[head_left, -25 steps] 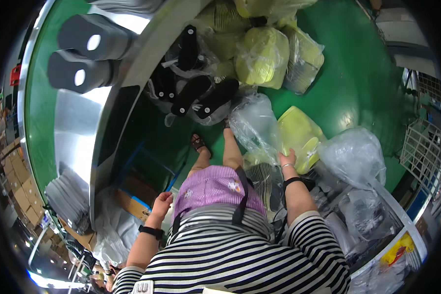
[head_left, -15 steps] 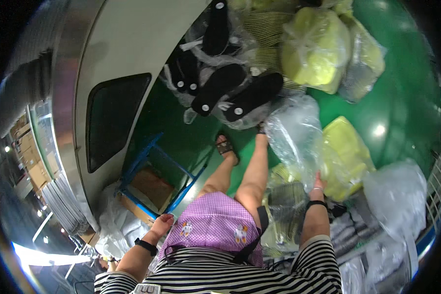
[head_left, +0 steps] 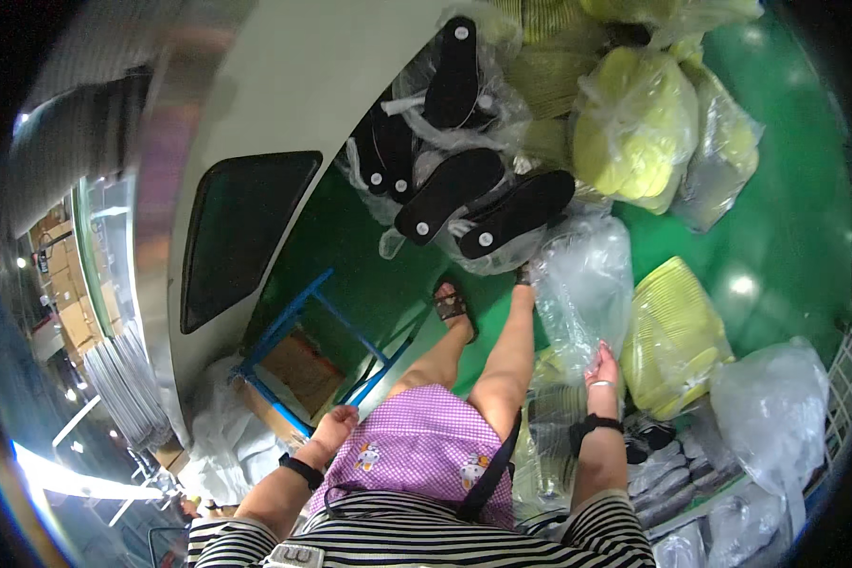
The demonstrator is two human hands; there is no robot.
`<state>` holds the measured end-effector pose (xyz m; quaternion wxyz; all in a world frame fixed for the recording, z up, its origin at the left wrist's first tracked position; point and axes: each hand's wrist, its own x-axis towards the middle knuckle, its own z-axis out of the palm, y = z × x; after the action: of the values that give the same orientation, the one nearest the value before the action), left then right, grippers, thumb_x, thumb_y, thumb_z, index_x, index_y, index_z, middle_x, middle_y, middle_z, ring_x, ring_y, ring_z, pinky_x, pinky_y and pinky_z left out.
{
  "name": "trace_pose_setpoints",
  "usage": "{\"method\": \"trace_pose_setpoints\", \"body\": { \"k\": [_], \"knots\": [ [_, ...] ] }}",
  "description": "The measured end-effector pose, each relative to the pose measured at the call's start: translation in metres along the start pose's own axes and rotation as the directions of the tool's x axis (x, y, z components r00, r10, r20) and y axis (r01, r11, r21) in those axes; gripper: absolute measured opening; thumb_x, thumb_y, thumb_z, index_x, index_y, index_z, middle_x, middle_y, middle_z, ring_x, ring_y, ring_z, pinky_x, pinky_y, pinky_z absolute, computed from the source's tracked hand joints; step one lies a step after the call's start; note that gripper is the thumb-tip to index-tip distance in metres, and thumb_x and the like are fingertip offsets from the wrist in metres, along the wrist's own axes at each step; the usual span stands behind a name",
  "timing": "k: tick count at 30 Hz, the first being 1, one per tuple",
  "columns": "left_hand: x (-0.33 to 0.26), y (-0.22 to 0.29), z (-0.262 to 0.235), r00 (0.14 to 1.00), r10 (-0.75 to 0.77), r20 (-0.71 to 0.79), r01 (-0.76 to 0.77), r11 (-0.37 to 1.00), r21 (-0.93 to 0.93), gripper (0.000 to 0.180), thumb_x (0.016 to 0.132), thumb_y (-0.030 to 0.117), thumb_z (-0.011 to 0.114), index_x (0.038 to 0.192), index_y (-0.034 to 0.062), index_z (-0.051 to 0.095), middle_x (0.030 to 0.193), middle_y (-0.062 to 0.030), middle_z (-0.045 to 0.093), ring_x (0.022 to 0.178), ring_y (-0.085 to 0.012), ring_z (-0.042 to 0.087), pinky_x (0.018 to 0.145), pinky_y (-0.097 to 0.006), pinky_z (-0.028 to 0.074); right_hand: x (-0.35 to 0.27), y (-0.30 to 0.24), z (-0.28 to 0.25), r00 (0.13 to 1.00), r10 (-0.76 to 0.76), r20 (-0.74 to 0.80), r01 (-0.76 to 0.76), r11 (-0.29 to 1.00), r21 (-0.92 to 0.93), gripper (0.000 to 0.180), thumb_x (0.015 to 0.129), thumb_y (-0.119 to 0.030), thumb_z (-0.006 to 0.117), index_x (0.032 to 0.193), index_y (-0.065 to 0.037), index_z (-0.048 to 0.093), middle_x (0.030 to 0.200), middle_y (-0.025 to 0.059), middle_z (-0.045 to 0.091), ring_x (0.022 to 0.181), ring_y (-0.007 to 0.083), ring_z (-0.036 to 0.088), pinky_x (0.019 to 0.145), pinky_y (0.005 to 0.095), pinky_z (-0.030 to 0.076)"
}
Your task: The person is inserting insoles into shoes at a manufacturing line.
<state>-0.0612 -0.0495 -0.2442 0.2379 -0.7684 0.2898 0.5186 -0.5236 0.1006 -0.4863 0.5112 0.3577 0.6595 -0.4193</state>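
Observation:
My right hand (head_left: pixel 603 365) has its fingers closed at the lower end of a clear plastic bag (head_left: pixel 582 284), which hangs out ahead of it beside my leg. Just right of that hand lies a bag of yellow ribbed pieces (head_left: pixel 677 336). My left hand (head_left: pixel 335 428) is curled by the edge of my purple checked apron (head_left: pixel 417 440), with nothing visible in it. Near the left hand stands a blue metal frame (head_left: pixel 360 327) with a brown cardboard box (head_left: pixel 301 371). Beyond my feet, black insoles (head_left: pixel 521 213) with round white stickers lie on clear bags.
More bags of yellow pieces (head_left: pixel 634 128) lie on the green floor (head_left: pixel 776 237) at the far right. A pale machine housing with a dark window (head_left: pixel 246 241) rises at the left. Bagged grey pieces (head_left: pixel 658 469) and a cloudy plastic bag (head_left: pixel 767 402) sit at the near right.
The view has shifted, so the floor items appear lower and farther right. My right hand stays at the clear bag, its palm turned up more. My left hand remains curled beside the apron.

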Motion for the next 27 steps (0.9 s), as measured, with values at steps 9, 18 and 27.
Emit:
{"method": "trace_pose_setpoints", "body": {
  "k": [9,18,27],
  "knots": [
    [-0.065,0.197,0.054,0.337,0.940,0.060,-0.868,0.285,0.406,0.073,0.058,0.021,0.072,0.118,0.0002,0.036,0.113,-0.0206,0.043,0.106,-0.0352,0.042,0.091,-0.040,0.035,-0.285,-0.105,0.070,0.898,-0.332,0.290,0.374,0.921,-0.105,0.011,0.079,-0.012,0.058,0.087,-0.004,0.057,0.058,-0.0043,0.048,0.041,0.0018,0.037,0.035,0.0165,0.028],
    [-0.182,0.328,0.124,0.036,0.916,0.400,-0.977,-0.051,0.206,0.066,0.062,0.015,0.063,0.123,0.0125,0.037,0.122,-0.0154,0.040,0.116,-0.0278,0.036,0.097,-0.048,0.019,-0.464,-0.118,0.131,0.565,-0.190,0.803,0.395,0.916,-0.062,0.016,0.082,-0.008,0.051,0.094,0.002,0.056,0.075,0.0049,0.057,0.053,0.0082,0.043,0.047,0.0204,0.033],
    [-0.075,0.419,0.056,0.369,0.886,-0.279,-0.817,0.166,-0.553,0.030,0.084,0.030,0.045,0.102,0.0071,0.049,0.089,-0.0063,0.051,0.078,-0.0169,0.049,0.069,-0.029,0.042,-0.415,-0.139,0.062,0.554,-0.687,0.469,0.796,0.603,-0.057,0.031,0.084,-0.016,0.051,0.111,-0.004,0.046,0.108,0.0077,0.051,0.094,0.0162,0.051,0.075,0.0285,0.043]
  ]
}}
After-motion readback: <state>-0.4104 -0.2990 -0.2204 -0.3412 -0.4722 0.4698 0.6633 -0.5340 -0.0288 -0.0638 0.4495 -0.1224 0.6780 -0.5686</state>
